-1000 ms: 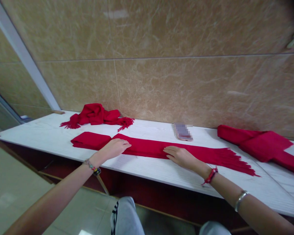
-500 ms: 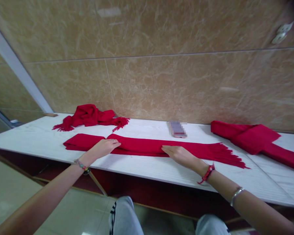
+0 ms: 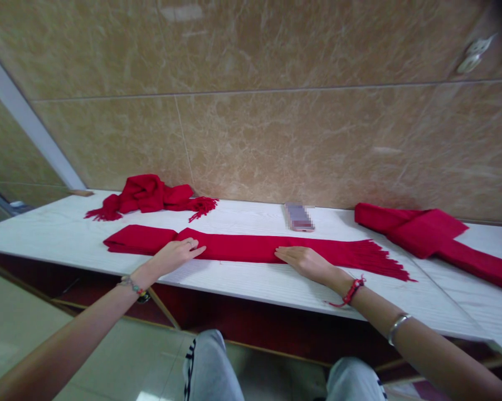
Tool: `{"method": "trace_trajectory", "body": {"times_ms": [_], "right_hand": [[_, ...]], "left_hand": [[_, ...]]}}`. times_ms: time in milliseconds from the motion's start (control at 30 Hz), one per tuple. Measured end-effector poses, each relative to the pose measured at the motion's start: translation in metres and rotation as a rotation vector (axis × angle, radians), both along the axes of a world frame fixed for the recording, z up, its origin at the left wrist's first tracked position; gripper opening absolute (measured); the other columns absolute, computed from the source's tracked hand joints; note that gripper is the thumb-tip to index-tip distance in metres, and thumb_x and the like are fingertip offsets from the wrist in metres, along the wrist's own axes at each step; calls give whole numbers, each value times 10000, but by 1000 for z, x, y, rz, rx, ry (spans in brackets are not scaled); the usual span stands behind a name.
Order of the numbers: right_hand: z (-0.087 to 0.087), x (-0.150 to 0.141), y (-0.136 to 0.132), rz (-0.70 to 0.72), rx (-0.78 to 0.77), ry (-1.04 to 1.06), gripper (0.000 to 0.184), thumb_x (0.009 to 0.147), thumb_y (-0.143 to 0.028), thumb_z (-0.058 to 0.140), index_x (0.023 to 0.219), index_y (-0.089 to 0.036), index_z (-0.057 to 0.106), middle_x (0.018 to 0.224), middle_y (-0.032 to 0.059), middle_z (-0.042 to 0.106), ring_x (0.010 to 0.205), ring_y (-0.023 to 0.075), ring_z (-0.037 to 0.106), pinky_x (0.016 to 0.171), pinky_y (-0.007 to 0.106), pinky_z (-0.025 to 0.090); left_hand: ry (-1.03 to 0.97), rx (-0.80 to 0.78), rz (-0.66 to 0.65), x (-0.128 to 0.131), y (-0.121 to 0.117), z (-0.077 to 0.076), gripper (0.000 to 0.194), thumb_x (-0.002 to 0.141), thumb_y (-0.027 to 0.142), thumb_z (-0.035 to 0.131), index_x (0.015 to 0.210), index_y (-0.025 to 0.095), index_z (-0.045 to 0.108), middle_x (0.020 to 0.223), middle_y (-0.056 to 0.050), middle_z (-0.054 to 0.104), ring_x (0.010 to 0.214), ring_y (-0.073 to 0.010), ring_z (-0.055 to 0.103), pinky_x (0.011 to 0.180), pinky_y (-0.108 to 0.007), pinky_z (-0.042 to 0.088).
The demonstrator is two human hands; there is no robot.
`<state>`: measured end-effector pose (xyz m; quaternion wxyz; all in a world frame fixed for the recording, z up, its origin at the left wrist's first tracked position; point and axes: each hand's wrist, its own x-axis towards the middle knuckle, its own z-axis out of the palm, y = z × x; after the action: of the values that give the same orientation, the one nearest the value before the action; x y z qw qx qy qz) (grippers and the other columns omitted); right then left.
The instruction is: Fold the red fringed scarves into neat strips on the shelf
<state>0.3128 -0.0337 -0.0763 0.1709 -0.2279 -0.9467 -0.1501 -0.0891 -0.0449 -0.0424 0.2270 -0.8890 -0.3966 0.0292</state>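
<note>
A long red scarf [image 3: 242, 248], folded into a narrow band, lies along the front of the white tabletop [image 3: 242, 278]. Its fringe [image 3: 384, 262] points right, and a folded-over section [image 3: 137, 239] forms the left end. My left hand [image 3: 178, 256] rests on the band near that fold, fingers slightly bent and apart, a ring on one finger. Further right, my right hand [image 3: 303, 260] lies flat over the front edge of the scarf with its fingers stretched out. Both hands touch the cloth, and neither grips it.
Behind the band at left, a crumpled red scarf [image 3: 150, 195] with fringes sits by the tiled wall [image 3: 276, 145]. A phone [image 3: 300, 217] lies at the back middle. Another folded red scarf [image 3: 426, 234] spreads across the right side. Dark open shelving [image 3: 251, 317] is below the top.
The front edge of the scarf between my hands now lies smoother and flatter. My hands stay at nearly the same spots on it, and the view has shifted slightly.
</note>
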Motion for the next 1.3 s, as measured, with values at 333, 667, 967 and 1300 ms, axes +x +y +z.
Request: {"method": "trace_trajectory", "body": {"times_ms": [333, 667, 967, 1300], "right_hand": [[-3, 2, 2, 35, 51, -63, 358, 865, -72, 333, 1160, -114, 532, 1136, 119, 599, 1032, 185, 569, 862, 327, 493], [14, -31, -10, -80, -86, 86, 312, 854, -204, 445, 1133, -124, 560, 1137, 114, 599, 1042, 201, 554, 892, 333, 460], [13, -64, -5, -48, -35, -105, 288, 855, -60, 385, 1087, -79, 555, 1077, 148, 616, 987, 195, 582, 830, 310, 478], [7, -57, -5, 24, 63, -49, 278, 887, -99, 348, 1003, -88, 600, 992, 144, 652, 891, 191, 622, 763, 315, 509]], "left_hand": [[-67, 9, 27, -3, 0, -15, 470, 764, -39, 376, 1129, 198, 553, 1005, -102, 576, 1013, -202, 521, 811, -299, 462], [4, -76, -97, 38, -4, 13, 317, 846, 209, 457, 1152, 205, 540, 1084, -68, 566, 996, -190, 514, 838, -310, 400], [33, 19, -155, 74, -1, 1, 287, 830, 45, 438, 1068, 157, 553, 929, -54, 594, 824, -154, 561, 628, -233, 449], [-38, 87, -192, 71, -3, -9, 229, 857, 96, 438, 1022, 169, 579, 821, -47, 536, 816, -159, 509, 646, -230, 431]]}}
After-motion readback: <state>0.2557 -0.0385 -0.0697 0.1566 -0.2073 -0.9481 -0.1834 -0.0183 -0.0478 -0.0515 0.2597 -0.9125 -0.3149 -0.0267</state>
